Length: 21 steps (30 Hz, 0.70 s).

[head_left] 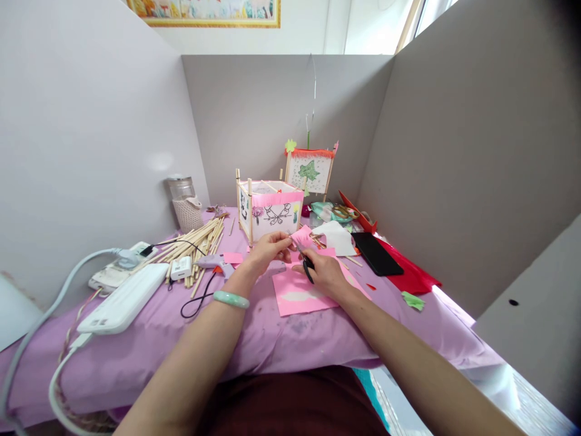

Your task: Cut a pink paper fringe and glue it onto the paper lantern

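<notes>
Black-handled scissors (308, 270) are gripped in my right hand (327, 276), their blades pointing up and left toward my other hand. My left hand (270, 251) is closed in a pinch at a small pink paper strip (301, 235) with fringe-like cuts, beside the blade tips. Its fingers partly hide the held end. Below both hands lies a larger pink paper sheet (290, 303) with a pale opening in it. Just behind stands a stick-framed paper lantern (273, 221) with drawn panels and a pink top band.
At left are wooden sticks (211, 236), a glue gun (215, 261), a white power bank (124, 300), cables and a glass jar (184, 203). A second lantern (311, 172) stands behind. At right lie a black phone (377, 253), red material (415, 272) and green scraps (413, 301).
</notes>
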Tool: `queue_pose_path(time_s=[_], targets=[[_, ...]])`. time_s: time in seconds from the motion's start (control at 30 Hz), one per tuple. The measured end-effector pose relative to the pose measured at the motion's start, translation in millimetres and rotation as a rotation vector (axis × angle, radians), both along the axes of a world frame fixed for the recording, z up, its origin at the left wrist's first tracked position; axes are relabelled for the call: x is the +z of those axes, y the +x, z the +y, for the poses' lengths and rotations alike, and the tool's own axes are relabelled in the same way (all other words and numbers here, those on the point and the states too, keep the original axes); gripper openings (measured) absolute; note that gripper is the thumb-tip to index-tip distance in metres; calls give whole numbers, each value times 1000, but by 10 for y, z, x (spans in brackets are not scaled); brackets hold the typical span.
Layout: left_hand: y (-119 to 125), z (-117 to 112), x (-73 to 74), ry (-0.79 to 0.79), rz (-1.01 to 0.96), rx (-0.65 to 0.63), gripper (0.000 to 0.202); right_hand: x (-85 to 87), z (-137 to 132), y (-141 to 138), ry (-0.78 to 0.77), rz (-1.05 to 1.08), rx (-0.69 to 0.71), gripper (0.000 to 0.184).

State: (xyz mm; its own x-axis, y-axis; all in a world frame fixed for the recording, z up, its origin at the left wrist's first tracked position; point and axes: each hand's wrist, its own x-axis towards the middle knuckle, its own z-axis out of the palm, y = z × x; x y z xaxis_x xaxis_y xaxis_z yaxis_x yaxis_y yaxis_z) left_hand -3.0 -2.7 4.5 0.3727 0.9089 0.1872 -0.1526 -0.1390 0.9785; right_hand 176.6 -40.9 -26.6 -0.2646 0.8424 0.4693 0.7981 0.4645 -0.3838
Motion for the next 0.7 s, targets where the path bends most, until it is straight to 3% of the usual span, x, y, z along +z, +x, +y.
queue_pose_path(time_s=[0.7], targets=[[5, -2, 15, 22, -9, 60, 18, 37, -49, -7, -46, 26, 38, 34]])
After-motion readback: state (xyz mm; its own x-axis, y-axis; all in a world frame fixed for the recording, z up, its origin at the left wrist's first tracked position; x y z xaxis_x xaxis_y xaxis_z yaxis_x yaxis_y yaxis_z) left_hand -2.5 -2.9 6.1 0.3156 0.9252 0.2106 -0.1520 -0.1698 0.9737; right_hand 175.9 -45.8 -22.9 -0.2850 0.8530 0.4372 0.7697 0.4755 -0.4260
